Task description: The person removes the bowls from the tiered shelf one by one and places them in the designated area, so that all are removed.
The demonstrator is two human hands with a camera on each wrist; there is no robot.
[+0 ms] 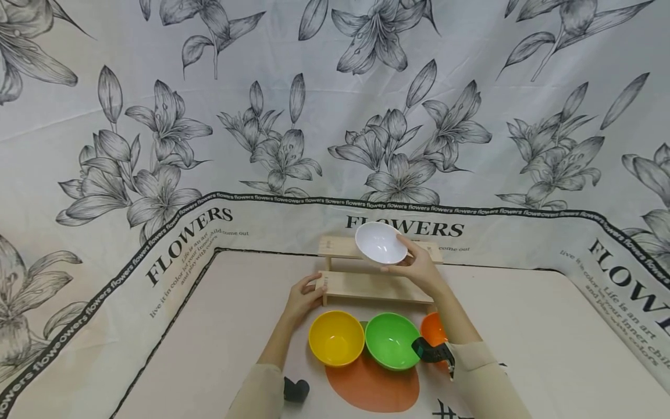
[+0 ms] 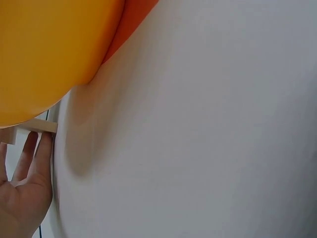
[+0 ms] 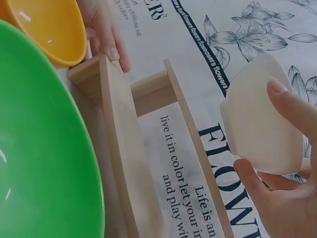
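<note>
My right hand (image 1: 420, 269) pinches the rim of a white bowl (image 1: 380, 244), thumb on one side and fingers on the other. The bowl is tilted above the upper board of a two-tier wooden shelf rack (image 1: 374, 286); the right wrist view shows the outside of the white bowl (image 3: 262, 116). At the left end of the lower board, my left hand (image 1: 305, 298) grips the wood, fingertips over the top edge. Seen from the left wrist, the left hand (image 2: 28, 186) is partly cut off, its fingers against the board.
In front of the rack stand a yellow bowl (image 1: 337, 338), a green bowl (image 1: 391, 341) and an orange bowl (image 1: 432, 329), partly hidden by the right forearm. A round orange print (image 1: 373, 387) marks the cloth nearer me. Flower-printed fabric (image 1: 282, 227) hangs behind the rack.
</note>
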